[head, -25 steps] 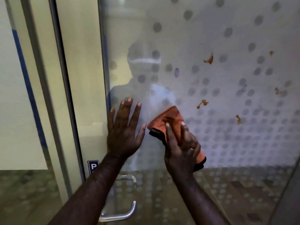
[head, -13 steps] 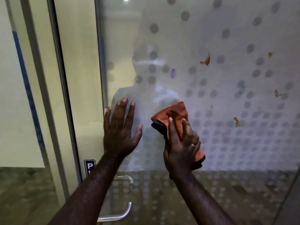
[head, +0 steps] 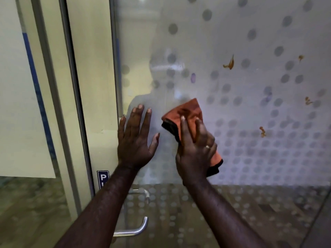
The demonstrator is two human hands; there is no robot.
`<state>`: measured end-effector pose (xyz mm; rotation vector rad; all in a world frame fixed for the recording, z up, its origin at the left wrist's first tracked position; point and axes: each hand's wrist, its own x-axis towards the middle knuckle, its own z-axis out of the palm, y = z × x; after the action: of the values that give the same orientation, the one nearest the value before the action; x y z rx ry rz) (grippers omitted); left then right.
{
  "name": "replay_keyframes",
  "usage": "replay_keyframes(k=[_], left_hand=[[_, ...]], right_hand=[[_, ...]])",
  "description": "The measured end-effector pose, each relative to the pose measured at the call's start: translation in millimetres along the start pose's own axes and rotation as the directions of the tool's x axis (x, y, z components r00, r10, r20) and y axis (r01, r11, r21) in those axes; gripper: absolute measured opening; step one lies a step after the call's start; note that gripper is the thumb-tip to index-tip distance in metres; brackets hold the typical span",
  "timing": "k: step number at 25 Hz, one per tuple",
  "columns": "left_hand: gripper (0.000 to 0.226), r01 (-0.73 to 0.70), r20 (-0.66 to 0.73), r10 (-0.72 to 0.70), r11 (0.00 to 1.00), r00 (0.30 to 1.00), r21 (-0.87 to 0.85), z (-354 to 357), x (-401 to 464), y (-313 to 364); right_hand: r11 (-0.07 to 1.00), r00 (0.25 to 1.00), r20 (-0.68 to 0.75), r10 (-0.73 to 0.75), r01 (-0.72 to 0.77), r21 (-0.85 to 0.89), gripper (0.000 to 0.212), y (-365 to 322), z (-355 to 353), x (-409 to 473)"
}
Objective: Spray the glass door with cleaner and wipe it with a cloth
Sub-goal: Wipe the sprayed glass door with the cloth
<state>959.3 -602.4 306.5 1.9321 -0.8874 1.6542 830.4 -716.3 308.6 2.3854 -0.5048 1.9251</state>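
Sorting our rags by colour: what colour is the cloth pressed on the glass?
Orange, with a black edge; the cloth shows in the head view, under the right hand.

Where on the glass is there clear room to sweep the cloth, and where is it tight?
Open: the dotted glass door right of the orange cloth, with four orange smears such as one at upper right. Also above both hands. Tight: the strip between the flat left hand and the right hand; the handle sits below.

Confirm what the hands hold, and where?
Right hand presses the orange cloth flat against the glass door, palm over its lower middle. Left hand holds nothing.
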Motion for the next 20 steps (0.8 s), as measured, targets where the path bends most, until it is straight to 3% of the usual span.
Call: replay_keyframes(k=[2,5,10,12,16,18,20], left_hand=[[0.069,0.006,0.007,-0.006,1.0,1.0,-0.008,-1,0,0],[0.063,0.011,0.01,-0.01,1.0,1.0,-0.025,-2,0,1],[0.055,0.021,-0.012,-0.021,0.999,1.0,-0.047,-1,0,3],[0.055,0.021,-0.008,-0.021,0.998,1.0,-0.054,-1,-1,3],[0.053,0.025,-0.009,-0.026,0.999,1.0,-0.046,0,-1,3],[0.053,0.028,-0.022,-0.029,0.999,0.999,-0.035,-1,-1,4],[0.052,0.025,-0.031,-0.025,0.999,0.999,-0.031,-2,0,4]], right_hand=[[1.0,0.999,-0.039,0.011,-0.011,-0.021,0.075,13,-7,30],[0.982,0.978,-0.103,0.18,-0.185,-0.038,0.076,42,-18,52],[0.955,0.953,-0.091,0.29,-0.294,-0.039,0.078,42,-11,-3],[0.969,0.969,-0.039,0.245,-0.246,-0.025,0.079,20,-2,-26],[1.0,0.999,-0.026,0.019,-0.019,-0.012,0.08,3,3,-3],[0.997,0.994,-0.094,0.059,-0.064,-0.05,0.077,17,-6,28],[0.973,0.963,-0.159,0.219,-0.228,-0.036,0.075,42,-16,50]])
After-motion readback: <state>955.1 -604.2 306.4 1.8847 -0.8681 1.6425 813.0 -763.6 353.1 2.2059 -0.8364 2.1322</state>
